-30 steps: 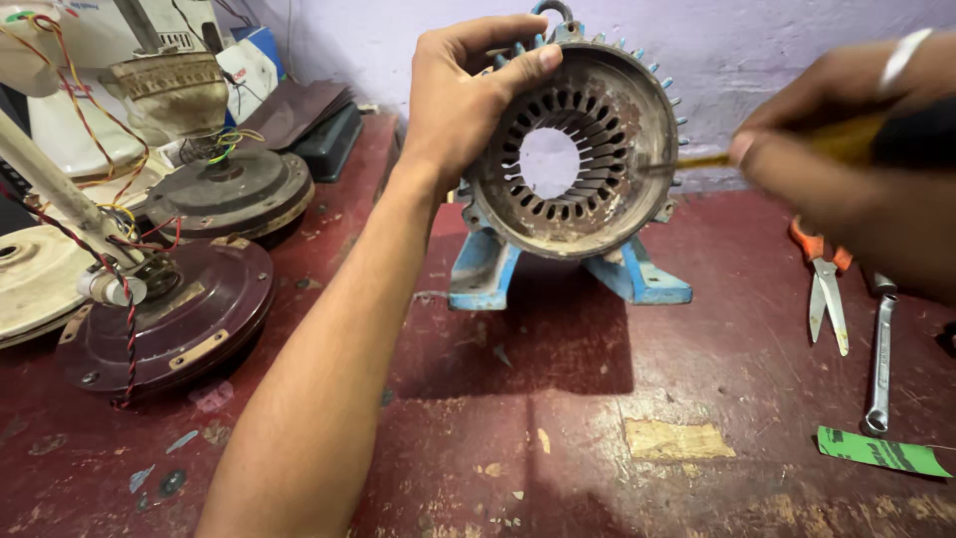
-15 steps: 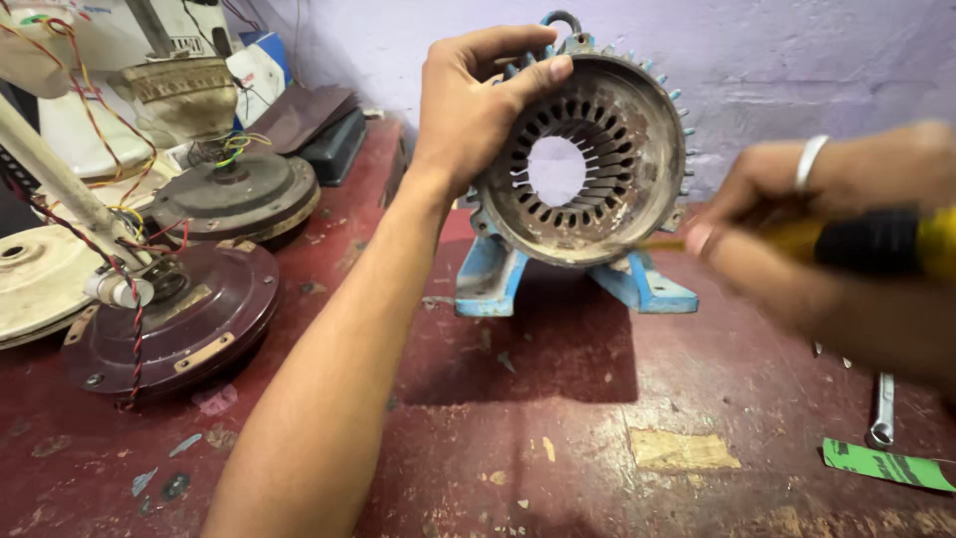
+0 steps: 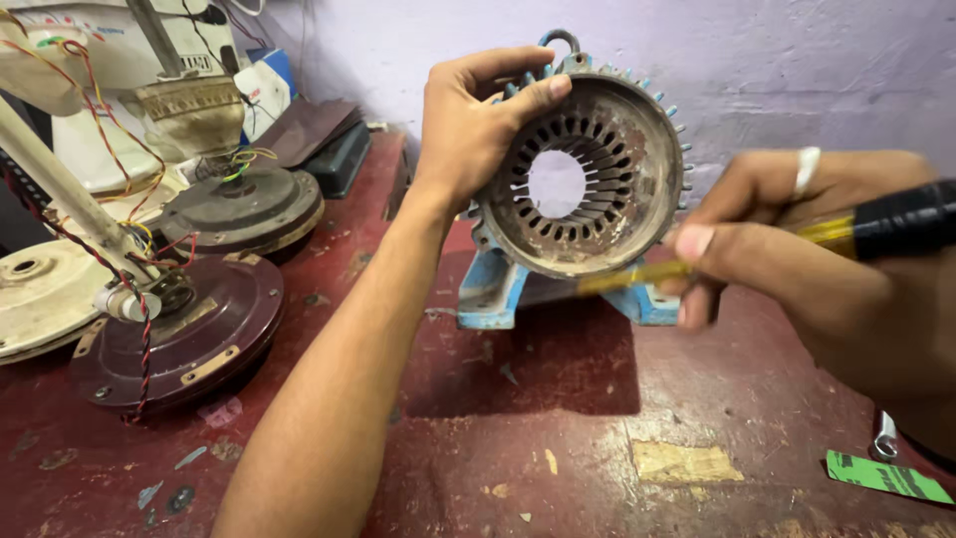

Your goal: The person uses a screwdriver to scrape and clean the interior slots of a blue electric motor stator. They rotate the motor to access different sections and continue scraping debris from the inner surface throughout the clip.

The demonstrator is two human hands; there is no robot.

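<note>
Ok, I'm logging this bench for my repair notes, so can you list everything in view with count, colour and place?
rusty round motor stator housing on blue feet: one, brown and blue, bench centre by the wall
yellow-shafted screwdriver with black grip: one, at the housing's lower rim
dark maroon round fan motor cover: one, left
grey round fan motor with loose wires: one, behind it
cream fan parts: several, far left
green flat tag: one, bottom right
red worn bench top: one
left hand: grips the housing's top rim
right hand: ringed, holds the screwdriver
</note>
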